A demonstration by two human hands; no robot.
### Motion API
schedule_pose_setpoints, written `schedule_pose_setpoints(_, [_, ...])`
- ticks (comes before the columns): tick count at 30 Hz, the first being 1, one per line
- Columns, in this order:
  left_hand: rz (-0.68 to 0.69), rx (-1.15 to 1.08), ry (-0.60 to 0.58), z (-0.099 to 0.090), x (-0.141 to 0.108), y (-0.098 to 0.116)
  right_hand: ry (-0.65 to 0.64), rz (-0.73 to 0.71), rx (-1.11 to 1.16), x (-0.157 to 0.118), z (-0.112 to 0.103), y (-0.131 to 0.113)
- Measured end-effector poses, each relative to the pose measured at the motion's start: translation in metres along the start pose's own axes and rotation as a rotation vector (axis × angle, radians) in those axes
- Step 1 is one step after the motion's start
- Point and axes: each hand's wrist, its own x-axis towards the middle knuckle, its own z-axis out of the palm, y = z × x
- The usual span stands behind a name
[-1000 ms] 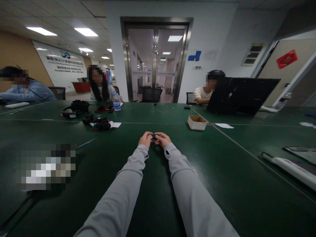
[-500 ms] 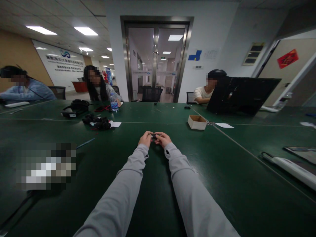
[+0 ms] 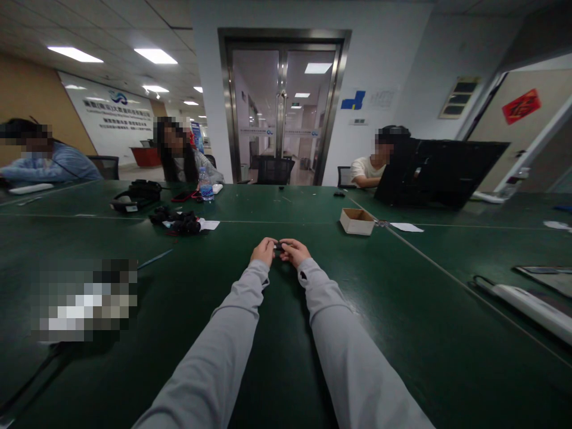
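Note:
Both arms, in light grey sleeves, reach forward over the dark green table (image 3: 393,316). Between my fingertips is a small black object with a shiny silvery end (image 3: 277,246), too small and too covered to name its kind. My left hand (image 3: 263,251) pinches it at the silvery end. Its black part is gripped by the thumb and fingers of my right hand (image 3: 295,252). The two hands are close together, just above or resting on the table; which of these I cannot tell.
An open white box (image 3: 357,223) stands ahead to the right, near a sheet of paper (image 3: 406,227). Black gear (image 3: 176,220) and a water bottle (image 3: 206,186) lie ahead left. A power strip (image 3: 531,307) is at right, a monitor (image 3: 438,173) beyond. Several people sit around.
My hands and the small black object stay almost where they were. Across the table, the person by the water bottle has drawn an arm back from it and turned the head slightly.

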Motion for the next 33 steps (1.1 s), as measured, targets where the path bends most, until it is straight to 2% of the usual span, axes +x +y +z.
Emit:
schedule_pose_setpoints(12, [0.024, 0.022, 0.023, -0.001, -0.002, 0.001, -0.005, 0.005, -0.001, -0.001, 0.001, 0.000])
schedule_pose_setpoints(23, [0.021, 0.074, 0.013, 0.003, 0.007, -0.012, -0.025, 0.004, 0.010, -0.001, 0.000, -0.001])
schedule_pose_setpoints(33, [-0.007, 0.044, -0.012, 0.000, 0.004, -0.007, -0.033, 0.006, 0.002, -0.002, 0.000, -0.002])
